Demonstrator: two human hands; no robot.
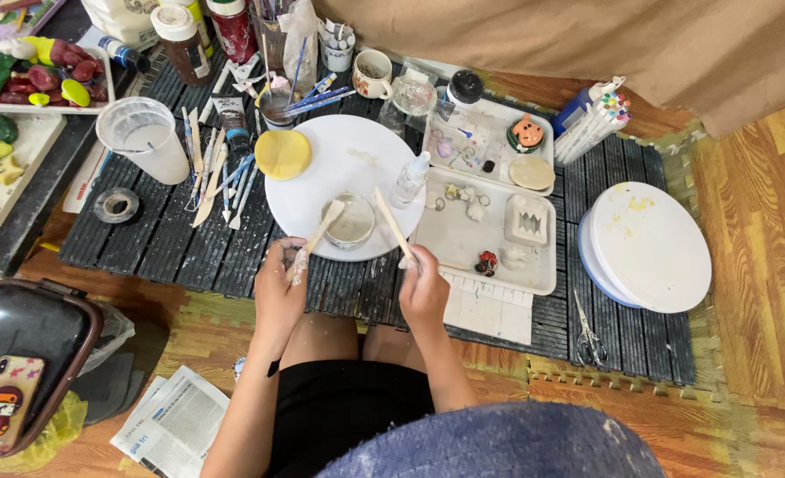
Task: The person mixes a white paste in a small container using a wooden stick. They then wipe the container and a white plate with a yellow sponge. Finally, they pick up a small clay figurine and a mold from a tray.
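My left hand (282, 279) grips a flat wooden modelling tool (323, 227) whose tip reaches a small round clay dish (352, 221). My right hand (423, 285) holds a second wooden stick (392, 225), angled up beside the dish. The dish sits on a round white turntable (357, 155) on a low dark slatted board (189, 243). A flat yellow clay disc (283, 154) rests on the turntable's left edge, and a small clear bottle (409, 180) stands on its right side.
White trays (463, 243) with small clay pieces lie to the right, then stacked round boards (651, 246) and scissors (589, 336). A plastic cup (145, 138), sculpting tools (214, 173), jars and a mug (372, 74) stand behind. A phone (3, 404) lies at left.
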